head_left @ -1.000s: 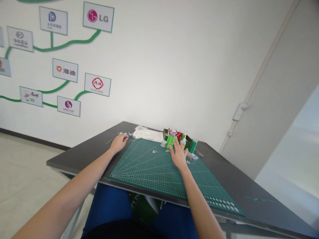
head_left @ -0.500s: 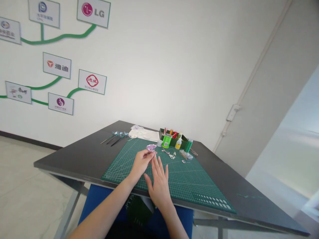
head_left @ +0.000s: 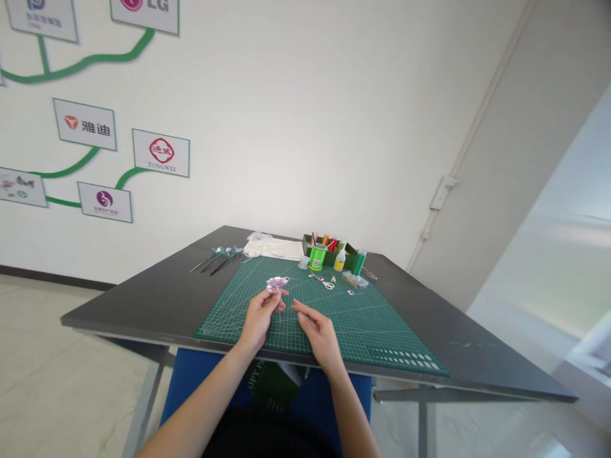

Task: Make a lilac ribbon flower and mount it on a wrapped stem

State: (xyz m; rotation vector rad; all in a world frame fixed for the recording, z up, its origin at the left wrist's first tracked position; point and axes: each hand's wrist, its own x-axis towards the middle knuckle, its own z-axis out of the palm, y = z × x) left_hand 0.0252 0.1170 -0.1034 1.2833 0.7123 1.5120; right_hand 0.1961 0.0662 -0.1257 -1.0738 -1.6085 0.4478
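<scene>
The left hand [head_left: 259, 315] has its grip closed on a purple flower [head_left: 277, 284], held upright over the green cutting mat [head_left: 382, 331]; at the flower's four o'clock, the right hand's [head_left: 322, 337] grip is loosely parted; white-handled scissors [head_left: 328, 285] lie at three, a green can [head_left: 317, 257] stands at two, blue-topped stems [head_left: 220, 259] rest on the counter [head_left: 157, 299] at ten.

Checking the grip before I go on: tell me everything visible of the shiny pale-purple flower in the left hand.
The shiny pale-purple flower has layered, petal-like parts that look glossy, perhaps ribbon or film. The bare left hand pinches it from below, over the green gridded cutting mat. The bare right hand is close by, not touching it. Finer detail is unclear.
</scene>
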